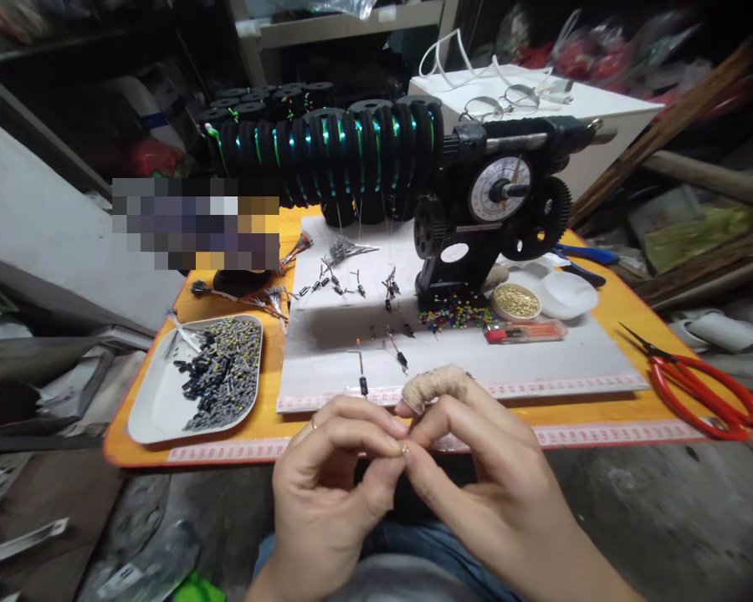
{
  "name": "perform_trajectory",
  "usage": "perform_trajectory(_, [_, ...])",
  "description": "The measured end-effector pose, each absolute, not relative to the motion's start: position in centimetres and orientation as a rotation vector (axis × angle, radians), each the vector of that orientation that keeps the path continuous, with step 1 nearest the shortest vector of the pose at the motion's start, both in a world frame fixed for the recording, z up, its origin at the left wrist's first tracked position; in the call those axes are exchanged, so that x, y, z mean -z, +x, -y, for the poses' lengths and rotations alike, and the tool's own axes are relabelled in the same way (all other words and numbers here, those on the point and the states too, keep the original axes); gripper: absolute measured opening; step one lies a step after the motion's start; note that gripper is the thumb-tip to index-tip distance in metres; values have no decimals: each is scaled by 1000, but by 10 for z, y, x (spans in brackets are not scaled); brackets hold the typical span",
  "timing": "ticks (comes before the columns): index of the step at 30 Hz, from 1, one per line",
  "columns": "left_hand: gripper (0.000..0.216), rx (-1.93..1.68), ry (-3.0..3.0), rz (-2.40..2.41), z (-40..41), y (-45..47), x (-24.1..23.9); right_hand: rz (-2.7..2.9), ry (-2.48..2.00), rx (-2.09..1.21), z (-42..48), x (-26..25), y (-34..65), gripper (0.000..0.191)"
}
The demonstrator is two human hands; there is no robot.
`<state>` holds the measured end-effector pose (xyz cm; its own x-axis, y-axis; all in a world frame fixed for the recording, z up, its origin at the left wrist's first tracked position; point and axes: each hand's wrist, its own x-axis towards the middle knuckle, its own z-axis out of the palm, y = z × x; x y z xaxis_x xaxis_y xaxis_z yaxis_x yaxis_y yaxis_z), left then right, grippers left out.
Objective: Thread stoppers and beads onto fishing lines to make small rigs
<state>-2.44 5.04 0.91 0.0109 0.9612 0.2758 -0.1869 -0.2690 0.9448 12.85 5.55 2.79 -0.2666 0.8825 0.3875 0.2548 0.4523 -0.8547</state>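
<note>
My left hand [335, 485] and my right hand [493, 468] meet at the near edge of the table. Both are closed, thumbs and forefingers pinched together fingertip to fingertip. A tiny pale gold bit [405, 450] shows between them, too small to name. Tan wrapping [436, 386] covers one finger of my right hand. Just beyond my fingers, small black cylinders with thin stems [363, 385] lie scattered on a white board [326, 334]. Coloured beads [455, 313] are heaped near a black machine with a dial [500, 189].
At left, a white tray [154, 410] holds many small grey and black parts. Foam spools [326, 155] with green line fill the machine's shaft. On the right are a dish of gold pieces [516, 302], a red-and-clear cutter [527, 332], red-handled scissors [703, 385] and blue-handled pliers [586, 255].
</note>
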Motion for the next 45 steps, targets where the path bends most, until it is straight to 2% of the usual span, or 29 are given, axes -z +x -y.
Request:
perform_trajectory(3, [13, -1429, 1201, -865, -50, -27, -9, 1796, -976, -670, -53, -26, 133, 17])
perform_trajectory(7, [13, -1352, 1040, -755, -49, -29, -7, 1796, -904, -669, -54, -27, 138, 35])
perform_trajectory(11, [12, -1329, 1047, -744, -51, -29, -10, 1817, -811, -650, -57, -28, 140, 35])
perform_trajectory(21, [20, -1361, 1193, -889, -57, -28, -12, 1833, -941, -635, -57, -19, 142, 28])
perform_trajectory(27, [42, -1447, 1883, -1110, -55, -44, 2, 1861, -987, -662, -58, -13, 143, 30])
perform_trajectory(30, [52, -1327, 2291, -1040, -57, -55, 6, 1821, -1019, -710, -59, -10, 141, 29])
perform_trajectory(35, [42, -1158, 2565, -996, -62, -63, 5, 1823, -1091, -643, -64, -6, 139, 26])
perform_trajectory(40, [24, -1085, 2441, -1179, -74, -52, -1, 1933, -1122, -313, -72, -1, 143, 26])
perform_trajectory(45, [10, -937, 2295, -1373, -85, -39, -6, 2011, -1180, -149, -75, 5, 153, 27])
